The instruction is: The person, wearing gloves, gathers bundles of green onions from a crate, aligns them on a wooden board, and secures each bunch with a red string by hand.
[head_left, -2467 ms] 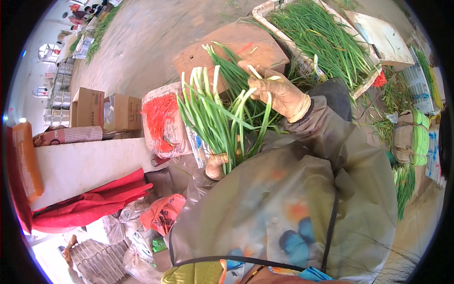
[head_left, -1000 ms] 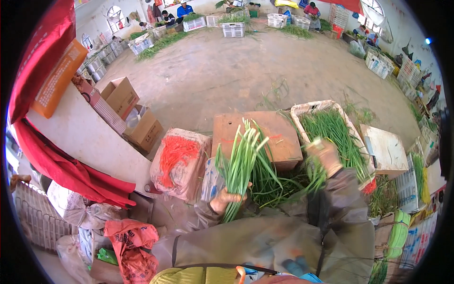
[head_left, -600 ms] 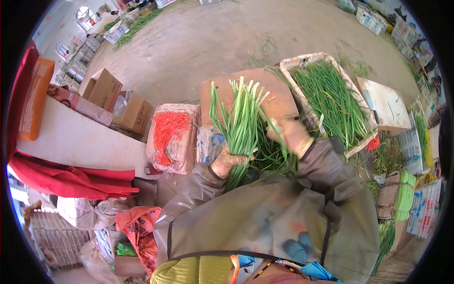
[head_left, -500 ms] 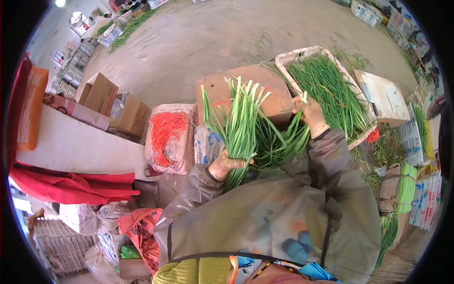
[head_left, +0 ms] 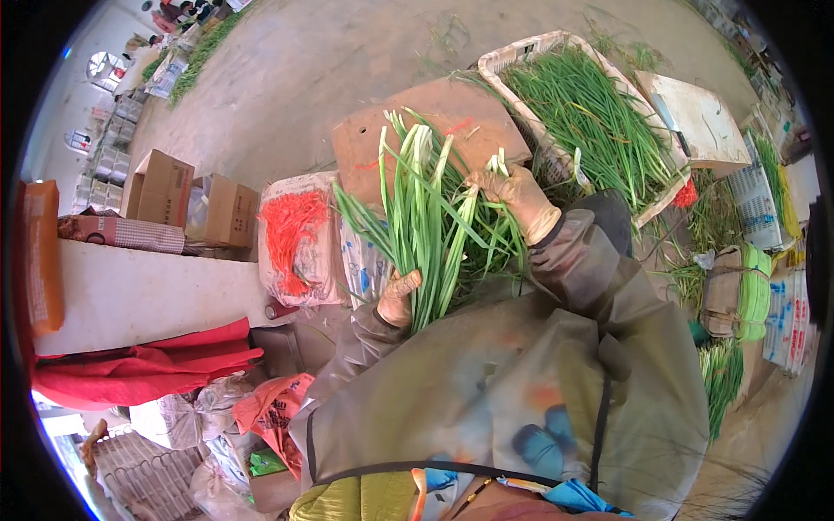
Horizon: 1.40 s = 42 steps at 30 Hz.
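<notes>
My left hand (head_left: 400,298), in a thin glove, is closed round the lower part of a bunch of garlic chives (head_left: 421,208). Their pale ends point up and away from me. To its right, my gloved right hand (head_left: 517,195) pinches a few more chives near their pale ends, close beside the bunch. More green leaves lie loosely below that hand, over my lap. Behind the bunch lies a brown board (head_left: 373,143) with orange ties on it.
A white crate (head_left: 569,169) full of chives stands to the right, beside a white board with a knife (head_left: 669,122). Orange ties (head_left: 291,230) lie on a wrapped pack at the left. Cardboard boxes (head_left: 221,210), a white ledge (head_left: 156,291) and red cloth (head_left: 148,363) are further left.
My right hand has come closer to the bunch, and its chives now reach alongside those in my left hand. The whole view has shifted slightly.
</notes>
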Available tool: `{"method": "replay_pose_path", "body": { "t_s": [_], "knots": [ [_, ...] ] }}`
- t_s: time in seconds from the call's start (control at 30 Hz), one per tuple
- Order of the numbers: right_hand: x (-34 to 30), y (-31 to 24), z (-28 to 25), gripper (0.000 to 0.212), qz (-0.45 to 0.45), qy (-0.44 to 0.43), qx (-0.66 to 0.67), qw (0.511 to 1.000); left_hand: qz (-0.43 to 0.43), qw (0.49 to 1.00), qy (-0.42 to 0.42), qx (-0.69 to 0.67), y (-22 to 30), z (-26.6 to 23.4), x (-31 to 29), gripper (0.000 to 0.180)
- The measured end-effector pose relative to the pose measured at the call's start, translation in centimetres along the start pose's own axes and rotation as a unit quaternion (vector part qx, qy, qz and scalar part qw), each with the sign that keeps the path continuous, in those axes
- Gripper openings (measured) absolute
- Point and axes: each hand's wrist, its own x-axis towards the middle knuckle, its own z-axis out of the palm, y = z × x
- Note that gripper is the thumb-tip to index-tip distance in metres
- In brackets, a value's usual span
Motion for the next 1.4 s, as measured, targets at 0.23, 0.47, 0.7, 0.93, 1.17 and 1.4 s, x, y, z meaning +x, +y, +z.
{"method": "replay_pose_path", "body": {
  "t_s": [0.23,0.47,0.7,0.93,1.17,1.4],
  "knots": [
    [1.0,-2.5,-5.1,0.013,-0.024,0.170,0.145,0.974,-0.001,0.998,0.010,0.068,-0.8,-1.4,-0.4,0.057],
    [-1.7,-4.2,0.7,0.032,-0.140,-0.024,-0.579,0.803,-0.014,0.995,-0.009,0.094,-1.0,-1.2,0.0,0.056],
    [-0.6,-1.0,-0.3,0.020,-0.229,-0.061,-0.751,0.616,-0.035,0.991,-0.075,0.104,0.2,1.5,0.0,0.064],
    [4.9,2.8,-4.8,0.013,-0.427,0.003,-0.768,0.477,-0.083,0.988,-0.132,0.019,-2.6,-3.4,-0.4,0.051],
    [10.6,9.2,-14.8,0.036,0.065,0.041,-0.778,0.624,-0.033,0.982,-0.180,0.036,-2.9,-5.8,-1.3,0.056],
    [5.9,3.1,-13.8,0.017,-0.161,0.270,-0.335,0.888,0.000,1.000,0.004,0.012,0.7,-4.4,-2.0,0.048]
  ]
}}
